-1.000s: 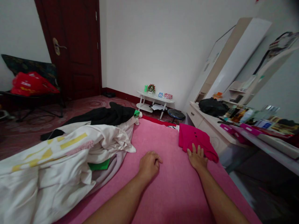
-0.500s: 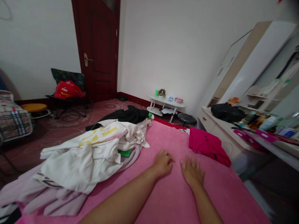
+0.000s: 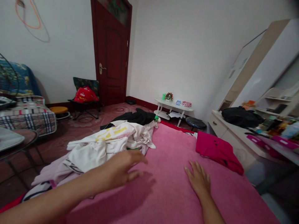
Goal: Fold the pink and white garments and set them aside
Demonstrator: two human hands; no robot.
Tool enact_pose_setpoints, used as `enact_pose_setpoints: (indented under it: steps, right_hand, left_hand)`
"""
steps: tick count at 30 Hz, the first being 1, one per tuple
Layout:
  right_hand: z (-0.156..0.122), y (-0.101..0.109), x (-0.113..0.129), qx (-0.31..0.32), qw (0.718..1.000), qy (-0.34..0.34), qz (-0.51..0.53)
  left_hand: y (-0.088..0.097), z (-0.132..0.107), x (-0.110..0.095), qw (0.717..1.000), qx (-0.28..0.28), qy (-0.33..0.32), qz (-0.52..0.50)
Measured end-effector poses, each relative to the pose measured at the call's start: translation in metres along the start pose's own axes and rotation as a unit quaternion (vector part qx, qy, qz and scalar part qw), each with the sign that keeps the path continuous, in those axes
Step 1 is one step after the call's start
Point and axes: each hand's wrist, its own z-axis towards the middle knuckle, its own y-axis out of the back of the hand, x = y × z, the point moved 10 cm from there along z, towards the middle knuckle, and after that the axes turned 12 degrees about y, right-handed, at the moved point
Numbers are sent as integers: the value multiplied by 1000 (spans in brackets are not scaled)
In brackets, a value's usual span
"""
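The left hand (image 3: 121,169) is being held above the pink blanket (image 3: 168,161) at the near left, fingers spread and released, with nothing grasped. It is being held just beside the near edge of the pile of clothes (image 3: 107,146), apart from it; a shadow is being cast on the blanket below the hand. The right hand (image 3: 198,180) is being laid flat on the blanket at the near centre-right, palm down, fingers extended and released, with nothing grasped.

The pile of clothes, mostly white with yellow marks, is lying on the left part of the bed. A black garment (image 3: 135,117) is lying at the far end of the pile. A folded red garment (image 3: 218,151) is lying on the right part of the blanket, far from the right hand and apart from it.

At the right, a black bag (image 3: 240,116) is being carried by the white surface (image 3: 230,132). At the far wall, a low white table (image 3: 174,107) is standing. At the far left, a red bag (image 3: 85,94) is resting on a chair (image 3: 81,105) beside the dark red door (image 3: 111,53).
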Motion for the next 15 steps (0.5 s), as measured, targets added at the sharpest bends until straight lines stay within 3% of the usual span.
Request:
enact_pose_setpoints:
  steps: [2, 4, 6, 9, 12, 15]
  right_hand:
    - [0, 1, 1, -3, 1000, 3, 6]
    - [-1, 2, 2, -7, 1000, 4, 12]
    - [-2, 3, 3, -11, 1000, 4, 18]
    - [-1, 5, 1, -26, 999, 5, 32]
    - [2, 8, -2, -59, 995, 14, 82]
    - [2, 19, 12, -112, 961, 46, 248]
  left_hand:
    - [58, -16, 42, 974, -182, 109, 78]
    - [89, -39, 82, 925, -287, 205, 146]
    - [89, -58, 121, 900, -282, 286, 170]
    - [65, -75, 159, 898, -201, 362, 152]
    - [51, -71, 148, 925, -168, 330, 90]
    - [44, -51, 103, 954, -157, 252, -48]
